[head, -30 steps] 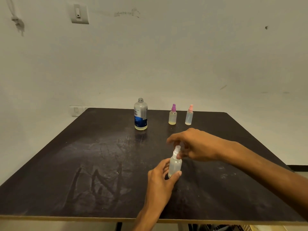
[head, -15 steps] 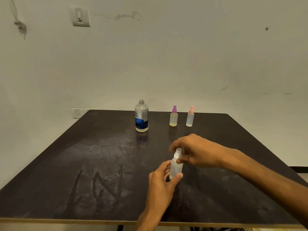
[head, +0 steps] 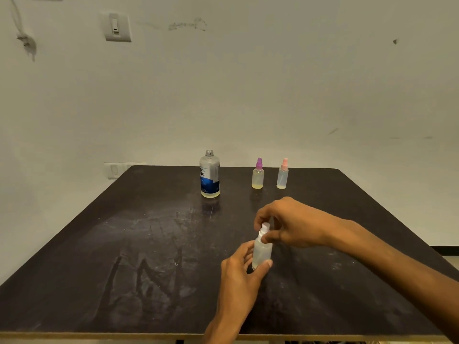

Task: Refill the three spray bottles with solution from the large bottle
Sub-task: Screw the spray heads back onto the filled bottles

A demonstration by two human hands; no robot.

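Both hands grip white-capped spray bottle mid-table; left body, right cap.

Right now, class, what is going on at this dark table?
A person is working on a small clear spray bottle with a white nozzle near the front of the dark table. The left hand grips its body while the right hand pinches the nozzle. Further back stand a large clear bottle with a blue label, uncapped, a purple-topped spray bottle and a pink-topped spray bottle.
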